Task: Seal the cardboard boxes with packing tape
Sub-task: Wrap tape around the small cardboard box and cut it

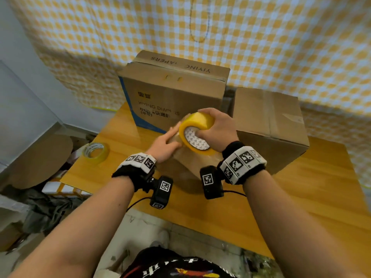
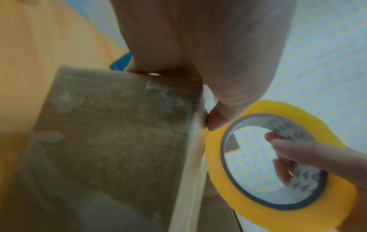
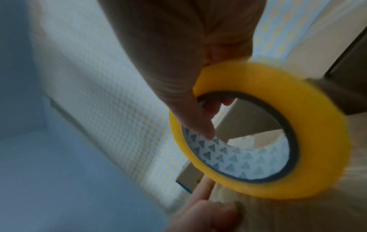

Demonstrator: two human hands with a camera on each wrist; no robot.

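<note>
A small cardboard box (image 1: 190, 167) with clear tape over it sits tilted on the wooden table (image 1: 301, 197) under both hands. My left hand (image 1: 164, 145) lies on its top with fingers stretched out, pressing the tape end down. My right hand (image 1: 218, 129) grips a yellow packing tape roll (image 1: 197, 120), with fingers hooked inside the patterned core and the palm over the rim. The roll is held just above the box's top. In the left wrist view the box (image 2: 111, 141) fills the lower left and the roll (image 2: 278, 208) is at the right. The right wrist view shows the roll (image 3: 317, 141) close up.
A large printed diaper box (image 1: 174, 93) stands behind the hands. A plain brown box (image 1: 269, 125) stands to the right. A second tape roll (image 1: 96, 153) lies near the table's left edge. Cardboard scraps and clutter lie on the floor at left.
</note>
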